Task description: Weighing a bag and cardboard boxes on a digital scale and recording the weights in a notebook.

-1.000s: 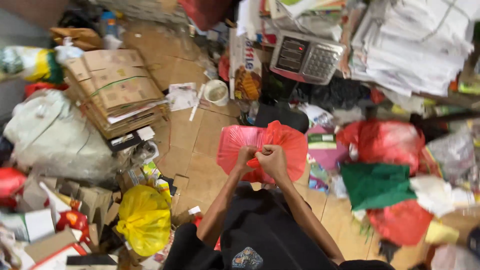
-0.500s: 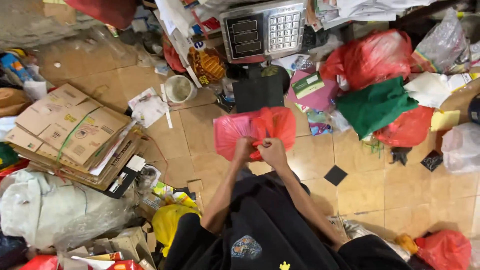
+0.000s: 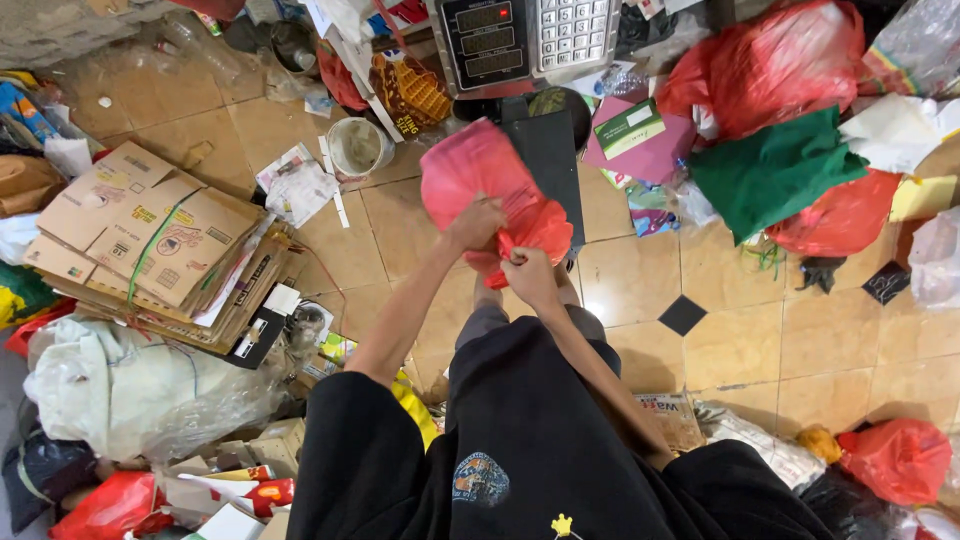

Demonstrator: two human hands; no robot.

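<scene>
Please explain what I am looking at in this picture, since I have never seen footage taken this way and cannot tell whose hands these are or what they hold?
There is no machine here: a person wears a camera on the head, so the one view looks straight down over a black top at that person's own arms. The left hand and the right hand both grip a red plastic bag, bunched where the fingers pinch it. Below is a tan tiled floor crowded with things: a tied bundle of flattened cardboard boxes to the left, a weighing scale with a keypad at the top, a small white tub beside it, a green cloth and more red bags to the right. I cannot tell what, if anything, is inside the held bag.
</scene>
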